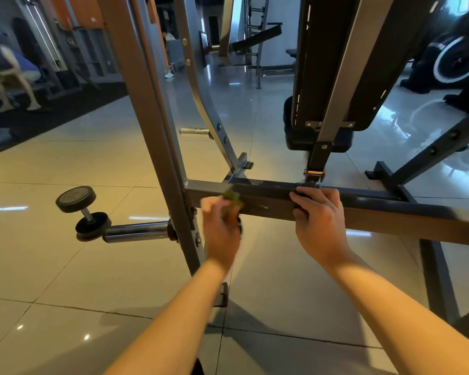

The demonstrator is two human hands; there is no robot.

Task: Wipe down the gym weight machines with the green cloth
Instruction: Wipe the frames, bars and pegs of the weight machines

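A grey steel weight machine stands in front of me, with a horizontal crossbar (268,197) running low from centre to right. My left hand (221,228) grips a bunched green cloth (232,198) and holds it against the left end of that bar; the hand is motion-blurred. My right hand (318,215) grips the same crossbar a little to the right, fingers curled over its top edge. A black padded bench back (333,63) rises above the bar.
A slanted upright post (146,117) stands left of my hands, with a chrome plate peg (137,232) sticking out. A black dumbbell (83,212) lies on the tiled floor at left. A seated person (8,74) is far left. More machines stand behind.
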